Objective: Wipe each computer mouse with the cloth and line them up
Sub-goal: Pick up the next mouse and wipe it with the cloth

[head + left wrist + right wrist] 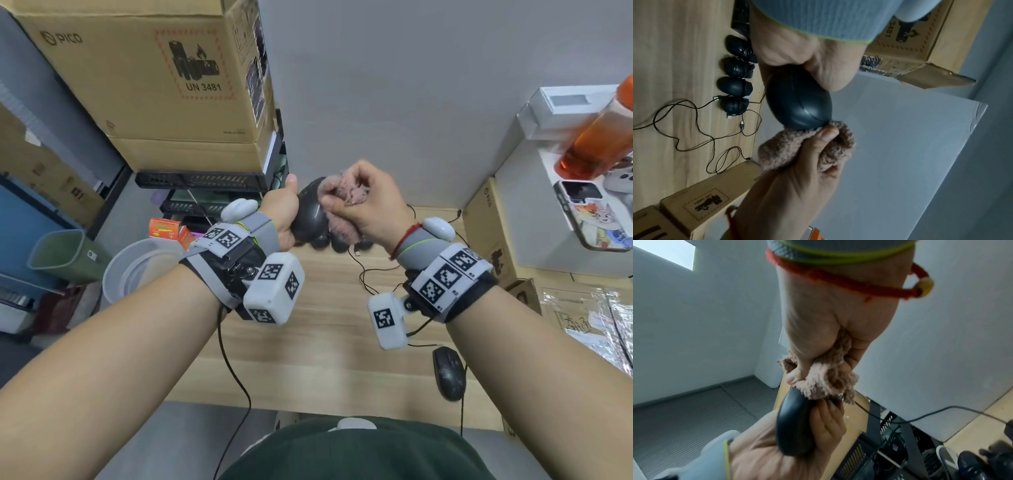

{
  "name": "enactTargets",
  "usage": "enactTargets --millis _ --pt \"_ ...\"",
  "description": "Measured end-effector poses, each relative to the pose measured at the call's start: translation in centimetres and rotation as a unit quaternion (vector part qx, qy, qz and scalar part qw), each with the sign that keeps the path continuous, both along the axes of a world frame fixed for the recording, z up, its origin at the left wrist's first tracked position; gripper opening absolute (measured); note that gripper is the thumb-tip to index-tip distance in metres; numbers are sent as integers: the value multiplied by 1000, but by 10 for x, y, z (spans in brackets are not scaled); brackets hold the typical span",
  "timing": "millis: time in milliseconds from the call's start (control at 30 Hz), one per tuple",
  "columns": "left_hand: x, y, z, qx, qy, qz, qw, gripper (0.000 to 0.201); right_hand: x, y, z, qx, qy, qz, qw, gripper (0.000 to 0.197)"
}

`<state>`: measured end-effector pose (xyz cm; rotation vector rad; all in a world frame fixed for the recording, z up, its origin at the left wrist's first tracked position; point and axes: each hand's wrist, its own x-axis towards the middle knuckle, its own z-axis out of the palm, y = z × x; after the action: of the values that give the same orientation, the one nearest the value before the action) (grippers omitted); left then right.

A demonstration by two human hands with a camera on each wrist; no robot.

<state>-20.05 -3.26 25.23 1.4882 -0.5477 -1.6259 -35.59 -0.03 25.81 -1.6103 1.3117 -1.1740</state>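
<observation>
My left hand (284,212) grips a dark grey mouse (310,219) raised above the far side of the wooden desk (308,342). In the left wrist view the mouse (797,100) shows its rounded back. My right hand (363,205) clutches a bunched pink fluffy cloth (342,205) and presses it against the mouse's front end (793,421); the cloth (828,382) sits under the thumb. Several black mice (733,81) lie in a row at the desk's back edge, cables trailing. Another black mouse (448,373) lies alone at the near right.
Cardboard boxes (144,78) stack at the back left, a grey partition (411,102) stands behind the desk. Loose black cables (373,274) run across the desk. An orange bottle (596,137) and a phone (589,212) sit on white boxes at the right. A green bin (58,257) stands left.
</observation>
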Motion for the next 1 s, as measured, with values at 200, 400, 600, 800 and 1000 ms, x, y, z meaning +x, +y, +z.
enactTargets --millis 200,400,600,800,1000 --pt "-1 3 6 -15 -125 -25 992 53 11 16 -2 27 37 117 992 55" --pt "-5 14 18 -25 -111 -82 990 62 -6 0 -9 19 -21 3 1000 45" --pt "-17 33 14 6 -5 -222 975 69 -17 -10 -24 51 -18 -112 992 39" --pt "-10 28 11 -7 -31 -214 976 65 -19 1 -23 89 -5 -28 996 17" --pt "-9 33 7 -7 -36 -252 967 58 -19 -6 -19 63 19 -61 996 20"
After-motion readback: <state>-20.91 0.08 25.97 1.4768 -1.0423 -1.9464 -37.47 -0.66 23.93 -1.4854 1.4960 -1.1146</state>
